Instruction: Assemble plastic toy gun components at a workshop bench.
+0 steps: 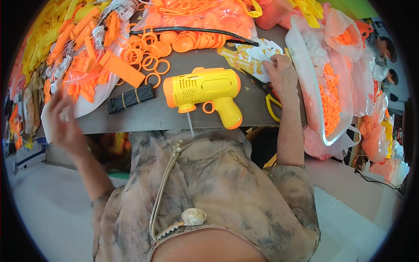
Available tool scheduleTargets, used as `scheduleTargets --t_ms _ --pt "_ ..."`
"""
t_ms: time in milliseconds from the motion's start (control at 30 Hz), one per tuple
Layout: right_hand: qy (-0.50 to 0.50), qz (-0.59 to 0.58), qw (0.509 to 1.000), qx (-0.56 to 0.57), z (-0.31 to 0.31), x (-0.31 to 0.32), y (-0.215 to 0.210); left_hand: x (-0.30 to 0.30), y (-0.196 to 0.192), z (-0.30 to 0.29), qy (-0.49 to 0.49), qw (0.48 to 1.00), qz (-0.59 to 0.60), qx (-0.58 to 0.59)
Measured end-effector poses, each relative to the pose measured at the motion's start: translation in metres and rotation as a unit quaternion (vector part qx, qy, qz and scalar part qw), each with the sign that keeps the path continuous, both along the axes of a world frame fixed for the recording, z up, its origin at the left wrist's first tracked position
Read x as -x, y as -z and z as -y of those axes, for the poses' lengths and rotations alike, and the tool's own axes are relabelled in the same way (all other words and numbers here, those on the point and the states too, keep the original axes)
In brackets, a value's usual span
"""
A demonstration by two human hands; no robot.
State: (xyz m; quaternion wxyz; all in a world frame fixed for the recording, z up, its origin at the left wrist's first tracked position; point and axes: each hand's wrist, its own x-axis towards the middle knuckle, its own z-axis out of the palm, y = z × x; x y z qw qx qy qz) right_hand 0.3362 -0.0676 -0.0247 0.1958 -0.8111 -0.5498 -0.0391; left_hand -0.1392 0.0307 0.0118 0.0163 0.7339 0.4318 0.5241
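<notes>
A yellow toy bubble gun (pixel 203 92) with orange trim lies on its side on the grey tabletop, in front of my body. A thin pale tube (pixel 190 124) sticks out below its front. At the right, my right hand (pixel 281 75) is over a pile of white and yellow stickers (pixel 251 54), its fingers closed at the pile's edge on a sticker. Scissors with red and yellow handles (pixel 273 109) lie partly beneath that wrist. My left hand (pixel 63 118) is raised at the left beside a white plastic bag, smeared by motion. Its fingers do not show clearly.
A black block with bands around it (pixel 131 99) lies left of the gun. Orange rings (pixel 149 63), caps (pixel 192 41) and casings (pixel 122 69) heap up behind. A white basin (pixel 307 83) of orange parts stands at the right. A black strap (pixel 196 30) crosses the back.
</notes>
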Motion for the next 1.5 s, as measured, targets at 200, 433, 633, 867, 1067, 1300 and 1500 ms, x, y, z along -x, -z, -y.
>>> scheduleTargets --t_ms 200,433,633,867,1067,1300,1500 --pt "0.012 -0.063 0.998 0.016 -0.005 0.001 0.0 -0.125 -0.005 0.048 0.319 0.935 -0.097 0.12" --pt "0.007 -0.061 0.998 -0.013 0.0 0.0 0.004 -0.153 0.018 0.042 0.344 0.915 -0.2 0.061" --pt "0.012 -0.072 0.997 -0.021 -0.003 -0.007 0.003 -0.145 0.019 0.035 0.36 0.91 -0.195 0.062" --pt "-0.019 -0.018 1.0 0.017 -0.017 0.003 -0.03 -0.143 0.02 0.037 0.361 0.911 -0.187 0.071" --pt "-0.071 -0.063 0.994 0.048 -0.027 0.019 -0.038 -0.132 0.015 0.026 0.334 0.935 -0.086 0.079" --pt "-0.093 0.07 0.993 0.021 -0.022 0.012 -0.039 -0.13 0.017 0.032 0.342 0.933 -0.077 0.078" --pt "-0.314 0.034 0.944 -0.099 -0.112 0.074 -0.05 -0.14 0.033 0.034 0.346 0.93 -0.101 0.078"
